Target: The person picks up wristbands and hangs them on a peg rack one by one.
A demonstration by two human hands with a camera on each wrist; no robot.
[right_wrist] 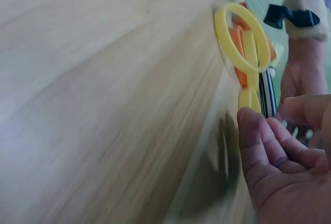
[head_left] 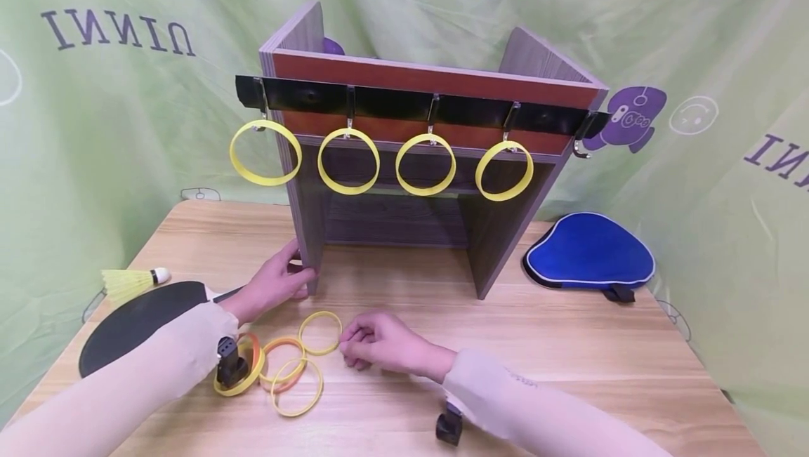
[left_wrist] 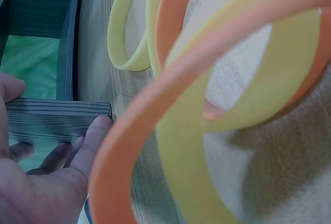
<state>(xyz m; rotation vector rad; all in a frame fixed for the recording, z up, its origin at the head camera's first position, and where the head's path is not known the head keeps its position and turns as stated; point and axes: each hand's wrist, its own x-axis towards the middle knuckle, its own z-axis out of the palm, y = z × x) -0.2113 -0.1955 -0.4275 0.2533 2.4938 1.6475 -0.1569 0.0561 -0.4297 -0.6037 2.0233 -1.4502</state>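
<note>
A grey wood-grain stand (head_left: 379, 71) has a black bar (head_left: 392, 102) with hooks across its front; four yellow rings, one of them this ring (head_left: 349, 190), hang there. My left hand (head_left: 272, 285) grips the lower end of its left side panel (left_wrist: 57, 115), fingers and thumb on opposite faces. My right hand (head_left: 385, 345) is low over the table, fingers bent, thumb apart from them in the right wrist view. Its fingertips (right_wrist: 249, 114) meet or nearly meet a yellow ring (head_left: 320, 312) lying flat. Left of it lie more yellow rings (head_left: 297, 415) and orange rings (left_wrist: 116, 167), some overlapping.
A black paddle (head_left: 139, 323) and a yellow shuttlecock (head_left: 129, 283) lie at the left of the wooden table (head_left: 569, 359). At the right is a blue case (head_left: 588, 253) with white piping. A green curtain (head_left: 126, 127) hangs behind the table.
</note>
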